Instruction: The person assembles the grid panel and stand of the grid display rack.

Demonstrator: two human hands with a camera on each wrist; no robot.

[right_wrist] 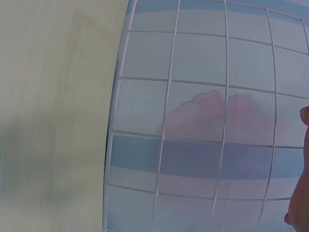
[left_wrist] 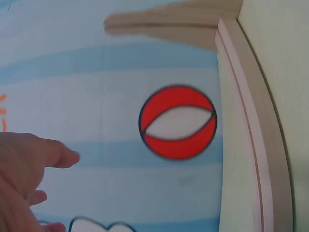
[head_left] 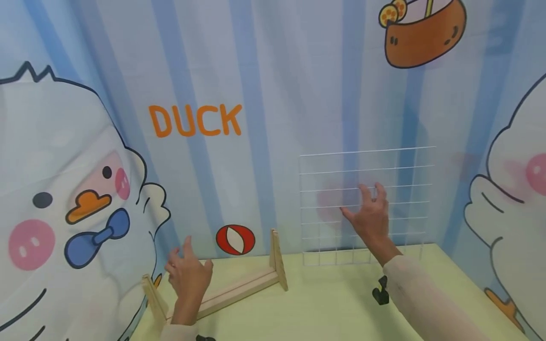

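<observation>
A white wire grid panel (head_left: 364, 207) stands upright at the back of the table, close to the curtain. My right hand (head_left: 370, 213) is raised in front of it, thumb and fingers spread and bent, overlapping the wires in the head view. In the right wrist view only part of the hand shows at the right edge, beside the grid wires (right_wrist: 225, 111). My left hand (head_left: 192, 274) is up over a wooden stand (head_left: 239, 293), its fingers apart and nothing in them. The left wrist view shows the stand's long rail (left_wrist: 258, 145) and one pointing finger (left_wrist: 60, 154).
The pale yellow table (head_left: 324, 303) ends at a striped blue curtain (head_left: 281, 94) printed with ducks and a red ball (head_left: 235, 239). A small black clip (head_left: 381, 291) lies near my right forearm. Another black piece (head_left: 205, 338) shows at the bottom edge.
</observation>
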